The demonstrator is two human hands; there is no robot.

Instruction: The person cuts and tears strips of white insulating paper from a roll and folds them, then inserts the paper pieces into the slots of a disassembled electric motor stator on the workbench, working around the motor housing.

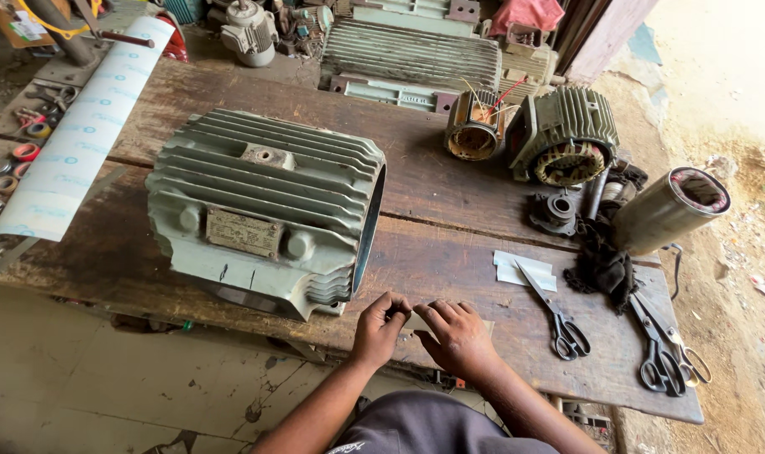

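My left hand [379, 326] and my right hand [454, 333] meet at the near edge of the wooden bench [449, 189]. Both pinch a small pale piece of paper [417, 321] lying flat on the wood; most of it is hidden under my fingers. Just left of my hands stands a large grey-green finned motor housing [265, 210] on its side, its open round end facing right. To the right lie a few cut white paper strips [523, 271] and a pair of black-handled scissors [555, 313].
Two more scissors [664, 349] lie at the bench's right end beside a black rag [602, 265] and a metal cylinder [668, 210]. Smaller finned motor stators [562, 139] sit at the back right. A white paper roll [80, 126] lies at the left. Tape rolls [13, 160] are further left.
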